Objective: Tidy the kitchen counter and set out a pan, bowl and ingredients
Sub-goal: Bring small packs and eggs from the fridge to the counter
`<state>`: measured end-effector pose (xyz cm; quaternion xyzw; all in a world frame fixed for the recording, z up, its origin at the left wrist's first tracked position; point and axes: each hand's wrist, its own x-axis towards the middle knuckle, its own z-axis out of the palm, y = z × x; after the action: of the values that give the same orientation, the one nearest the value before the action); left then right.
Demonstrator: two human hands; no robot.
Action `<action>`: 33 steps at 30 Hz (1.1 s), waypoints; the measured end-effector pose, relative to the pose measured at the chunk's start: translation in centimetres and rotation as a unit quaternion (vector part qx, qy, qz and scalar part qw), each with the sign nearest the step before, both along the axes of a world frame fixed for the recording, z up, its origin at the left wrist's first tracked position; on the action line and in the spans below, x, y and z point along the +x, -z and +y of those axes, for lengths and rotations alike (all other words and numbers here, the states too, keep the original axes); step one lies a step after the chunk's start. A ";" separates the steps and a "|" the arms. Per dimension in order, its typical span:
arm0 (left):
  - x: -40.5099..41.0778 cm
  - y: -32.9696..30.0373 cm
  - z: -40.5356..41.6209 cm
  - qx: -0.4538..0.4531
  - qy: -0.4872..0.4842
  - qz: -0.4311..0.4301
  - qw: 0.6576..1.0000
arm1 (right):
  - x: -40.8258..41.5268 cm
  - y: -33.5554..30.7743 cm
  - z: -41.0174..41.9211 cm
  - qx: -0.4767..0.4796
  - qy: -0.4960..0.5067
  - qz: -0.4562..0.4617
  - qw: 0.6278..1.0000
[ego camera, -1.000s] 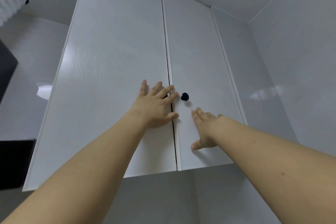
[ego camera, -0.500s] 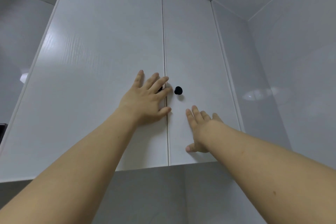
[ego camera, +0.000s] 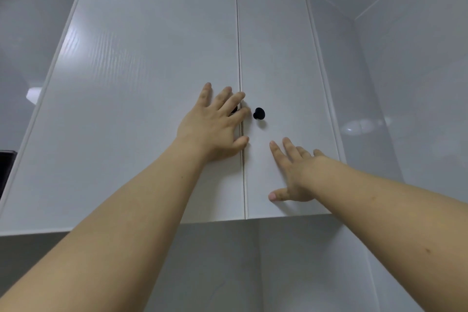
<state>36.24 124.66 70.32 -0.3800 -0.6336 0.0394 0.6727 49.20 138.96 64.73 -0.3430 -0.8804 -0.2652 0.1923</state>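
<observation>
White doors (ego camera: pixel 141 99), shut. L hand (ego camera: pixel 212 126) spread flat over seam, hiding one knob; R hand (ego camera: pixel 293 172) spread, pressed flat. Risk: pinched fingertips; doors rebounding if latch misses.

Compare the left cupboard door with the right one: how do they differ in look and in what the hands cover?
The left door looks wider than the right door. The left hand hides most of its knob; the right door's black knob shows fully, above the right hand. Both are white and shut.
</observation>
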 end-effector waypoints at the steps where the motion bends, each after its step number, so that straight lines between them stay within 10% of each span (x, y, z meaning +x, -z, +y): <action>1: 0.0 0.0 0.0 0.004 0.006 0.002 1.000 | 0.1 0.0 0.0 0.000 0.001 0.001 1.000; 12: 0.8 1.1 -1.2 -0.005 0.118 -0.024 0.993 | 1.6 -0.9 -1.7 0.035 0.026 0.010 0.999; 33: 5.2 1.5 -17.2 -0.107 0.049 -0.061 0.991 | 11.2 -2.5 -16.4 0.054 0.031 0.006 0.998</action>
<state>41.41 107.51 68.85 -0.4819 -0.6464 0.0508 0.5893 60.44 122.52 67.26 -0.3607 -0.8527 -0.3160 0.2074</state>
